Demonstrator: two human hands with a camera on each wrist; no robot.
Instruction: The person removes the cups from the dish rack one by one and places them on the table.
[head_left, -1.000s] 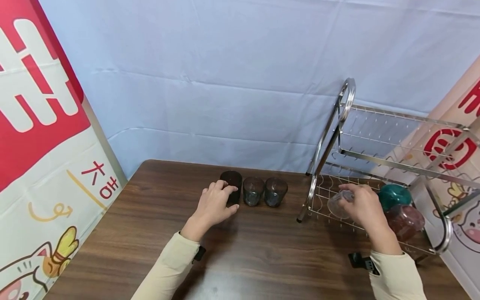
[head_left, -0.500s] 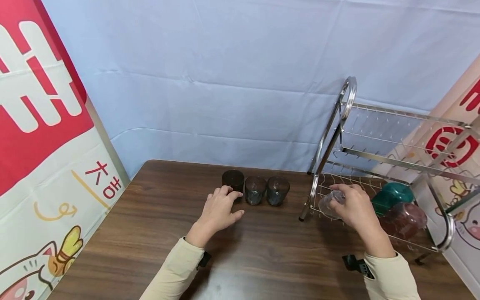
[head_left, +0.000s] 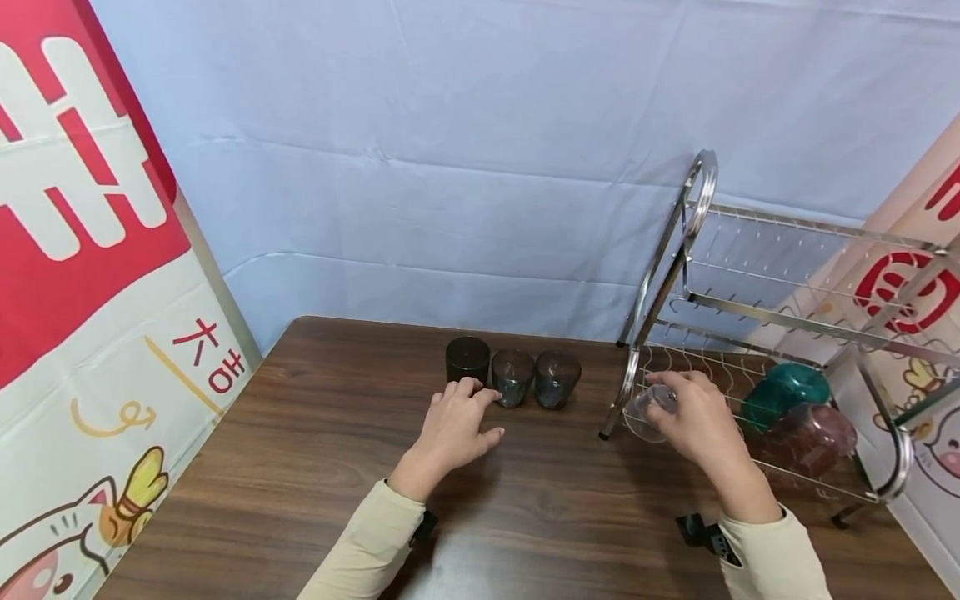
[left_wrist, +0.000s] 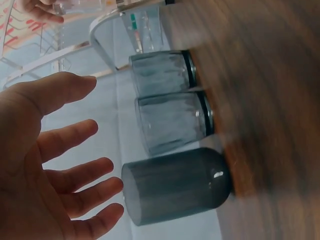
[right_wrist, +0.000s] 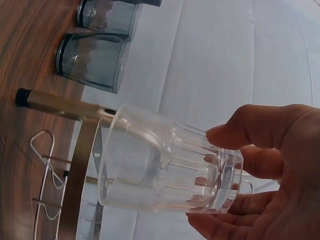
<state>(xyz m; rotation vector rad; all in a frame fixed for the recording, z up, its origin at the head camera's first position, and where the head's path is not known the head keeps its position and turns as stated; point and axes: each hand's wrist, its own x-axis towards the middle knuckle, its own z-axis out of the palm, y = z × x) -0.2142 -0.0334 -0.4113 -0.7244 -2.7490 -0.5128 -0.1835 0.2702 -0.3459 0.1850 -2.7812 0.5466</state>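
Note:
My right hand (head_left: pixel 701 421) pinches a clear plastic cup (right_wrist: pixel 165 165) near its base, thumb on one side and fingers on the other. The cup hangs mouth down at the left end of the rack's lower shelf; whether it touches the wires I cannot tell. My left hand (head_left: pixel 453 425), fingers spread and slightly bent, hovers before a tall dark cup (left_wrist: pixel 180 185) and holds nothing. Beside that cup stand two shorter smoky grey tumblers, one in the middle (head_left: pixel 513 379) and one at the right (head_left: pixel 557 380).
A two-tier metal dish rack (head_left: pixel 795 320) stands at the right of the brown wooden table (head_left: pixel 300 442). On its lower shelf lie a teal cup (head_left: pixel 787 393) and a reddish-pink cup (head_left: pixel 810 442). A pale cloth (head_left: pixel 420 167) hangs behind the table.
My right hand has carried the clear cup leftward, away from the teal cup toward the rack's left end. My left hand has drifted right and back from the tall dark cup.

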